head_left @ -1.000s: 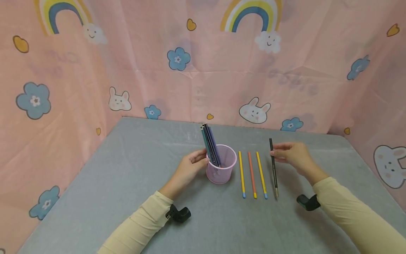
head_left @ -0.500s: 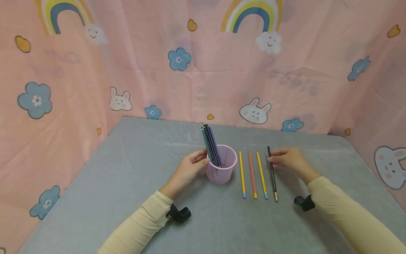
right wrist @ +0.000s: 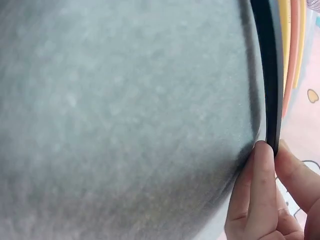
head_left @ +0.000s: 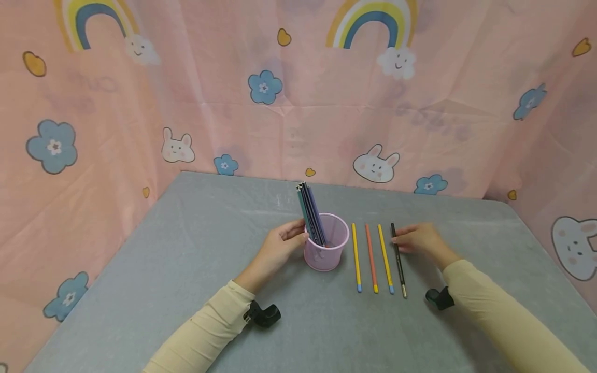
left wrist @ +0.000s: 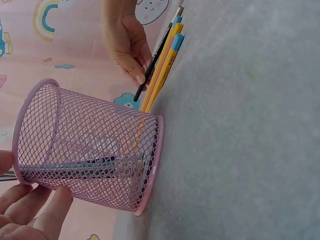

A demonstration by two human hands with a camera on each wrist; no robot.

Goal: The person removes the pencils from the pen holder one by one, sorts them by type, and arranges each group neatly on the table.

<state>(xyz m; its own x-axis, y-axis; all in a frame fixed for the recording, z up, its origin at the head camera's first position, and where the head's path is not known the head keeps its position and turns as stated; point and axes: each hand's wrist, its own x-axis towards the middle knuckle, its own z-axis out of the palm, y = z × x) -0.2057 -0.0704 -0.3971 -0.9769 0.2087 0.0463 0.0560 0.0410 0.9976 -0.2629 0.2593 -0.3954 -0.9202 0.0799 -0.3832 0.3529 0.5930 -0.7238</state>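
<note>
A pink mesh pencil cup (head_left: 323,258) stands on the grey table, with several dark and teal pencils (head_left: 310,210) leaning to its left side. My left hand (head_left: 275,253) holds the cup by its upper left side, thumb near the rim and fingers against the mesh (left wrist: 95,145). Between the thumb and fingers of my right hand (head_left: 423,241) is a black pencil (head_left: 400,267), pinched near its far end and lying close over the table. Left of it lie a yellow pencil (head_left: 385,259), an orange pencil (head_left: 371,259) and another yellow pencil (head_left: 356,259), roughly parallel.
The grey table (head_left: 298,331) ends at the back against a pink printed cloth (head_left: 224,119), which also rises at both sides. Black wrist cameras (head_left: 264,315) sit below both wrists, close over the tabletop.
My right hand has brought the black pencil lower, leftward and nearer to me, from a raised tilt to a spot beside the right yellow pencil. My left hand and the cup have stayed put.
</note>
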